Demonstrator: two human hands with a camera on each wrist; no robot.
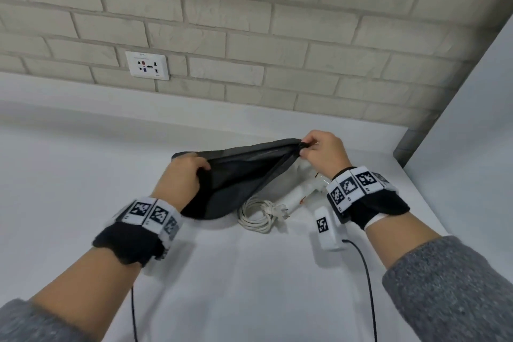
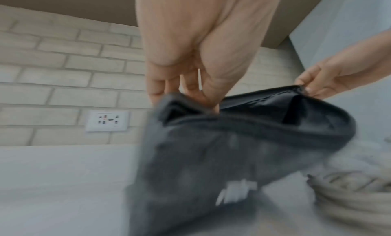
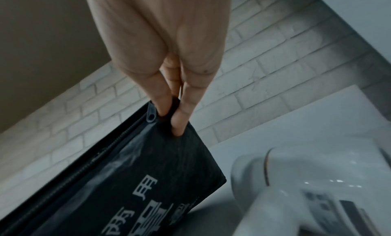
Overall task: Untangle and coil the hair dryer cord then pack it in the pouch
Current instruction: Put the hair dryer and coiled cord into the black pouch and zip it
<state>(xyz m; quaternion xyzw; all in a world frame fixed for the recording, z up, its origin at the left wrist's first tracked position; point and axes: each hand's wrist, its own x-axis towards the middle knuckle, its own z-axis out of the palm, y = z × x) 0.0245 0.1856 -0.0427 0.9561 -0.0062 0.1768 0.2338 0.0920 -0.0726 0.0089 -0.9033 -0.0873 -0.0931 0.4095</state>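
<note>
1. My left hand [image 1: 184, 175] grips the near end of the pouch [image 1: 236, 175], fingers curled over the soft dark fabric of its rim.
2. The pouch is a flat, limp, black bag with a zip along its top edge; its mouth gapes between my hands, and the inside looks dark, with nothing I can make out in it.
3. My right hand [image 1: 322, 151] pinches the far corner of the pouch by the zip slider [image 3: 151, 116], thumb and fingers closed on the cloth.
4. Below the pouch, between my hands, the cord [image 1: 256, 215] lies coiled in pale loops on the white worktop [image 1: 83, 161].
5. The hair dryer [image 1: 301, 193], smooth white plastic, lies just under my right hand, beside the coil.
</note>
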